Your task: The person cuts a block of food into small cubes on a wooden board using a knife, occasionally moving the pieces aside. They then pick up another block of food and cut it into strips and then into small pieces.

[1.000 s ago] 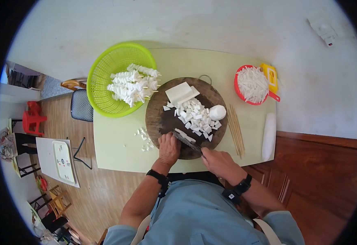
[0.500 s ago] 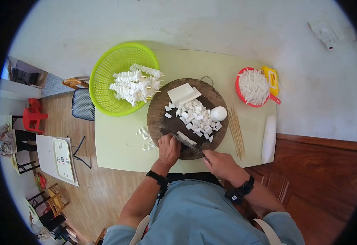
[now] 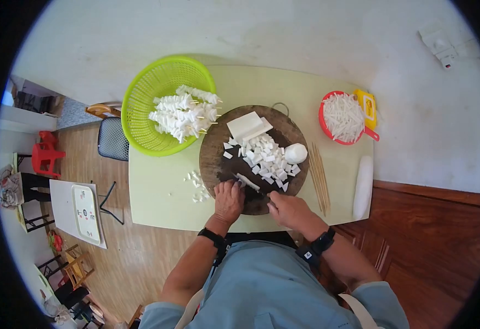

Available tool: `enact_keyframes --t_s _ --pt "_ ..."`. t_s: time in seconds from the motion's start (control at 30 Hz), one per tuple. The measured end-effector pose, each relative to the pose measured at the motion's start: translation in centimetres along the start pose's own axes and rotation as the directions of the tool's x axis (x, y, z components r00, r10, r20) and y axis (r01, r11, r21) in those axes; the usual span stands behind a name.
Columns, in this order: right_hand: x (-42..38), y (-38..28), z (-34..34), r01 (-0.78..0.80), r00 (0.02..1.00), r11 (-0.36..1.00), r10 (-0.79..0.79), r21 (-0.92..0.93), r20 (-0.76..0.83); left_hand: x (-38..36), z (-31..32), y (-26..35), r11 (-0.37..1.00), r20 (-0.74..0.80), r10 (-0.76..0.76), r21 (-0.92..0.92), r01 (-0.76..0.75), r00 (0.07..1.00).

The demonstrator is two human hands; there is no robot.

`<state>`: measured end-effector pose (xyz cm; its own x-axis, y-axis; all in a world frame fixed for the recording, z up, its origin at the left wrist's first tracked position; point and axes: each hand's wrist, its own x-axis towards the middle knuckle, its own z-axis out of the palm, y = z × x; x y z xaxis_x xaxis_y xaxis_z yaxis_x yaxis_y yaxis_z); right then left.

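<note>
My right hand (image 3: 288, 210) is closed round the handle of a kitchen knife (image 3: 260, 193), its dark blade pointing left across the lower part of a round wooden chopping board (image 3: 209, 156). My left hand (image 3: 229, 200) is beside the blade's tip, fingers curled down on the board; whatever lies beneath them is hidden. A cut white strip (image 3: 248, 182) lies just beyond the blade. Farther up the board are a heap of diced white pieces (image 3: 267, 157), probably white radish, flat white slabs (image 3: 248, 126) and a rounded white chunk (image 3: 295, 153).
A green basket (image 3: 133, 118) holds skewered white pieces (image 3: 182, 115). Wooden skewers (image 3: 319, 178) lie right of the board, near a whole white radish (image 3: 363, 186). A red strainer (image 3: 323, 122) of white strips stands by a yellow packet (image 3: 367, 107). Small scraps (image 3: 197, 183) lie left.
The knife has come down lower toward the board and my right hand has shifted slightly left. The cut strip sits a little farther up and left, apart from the blade. My left hand stays nearly in place.
</note>
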<state>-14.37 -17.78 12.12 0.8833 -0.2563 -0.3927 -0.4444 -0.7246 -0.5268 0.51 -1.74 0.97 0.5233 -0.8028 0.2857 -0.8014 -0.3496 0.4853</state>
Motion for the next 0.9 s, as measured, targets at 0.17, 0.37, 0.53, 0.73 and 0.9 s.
enact_keyframes --t_s 0.17,0.37,0.53,0.73,0.9 --pt "-0.6 -0.4 -1.6 0.055 0.982 0.997 -0.045 0.05 -0.183 0.3 -0.7 0.2 0.993 -0.049 0.014 -0.116 -0.02 0.999" --pt "-3.6 -0.7 -1.0 0.057 0.996 0.998 -0.056 0.02 -0.072 -0.2 -0.1 -0.2 0.998 -0.029 -0.008 -0.067 0.006 1.0" --pt "-4.2 -0.9 -1.1 0.064 0.996 0.997 -0.061 0.038 -0.062 -0.4 0.1 -0.5 0.996 -0.023 0.007 -0.084 -0.009 1.0" --pt "-2.2 -1.6 -1.5 0.033 0.999 0.999 -0.033 -0.005 -0.008 -0.5 0.2 -0.5 0.998 -0.008 0.0 -0.061 -0.001 1.0" --pt "0.2 -0.4 -0.1 0.059 0.998 0.998 -0.06 -0.018 -0.036 -0.4 0.1 -0.3 0.999 -0.008 -0.015 -0.042 0.015 1.0"
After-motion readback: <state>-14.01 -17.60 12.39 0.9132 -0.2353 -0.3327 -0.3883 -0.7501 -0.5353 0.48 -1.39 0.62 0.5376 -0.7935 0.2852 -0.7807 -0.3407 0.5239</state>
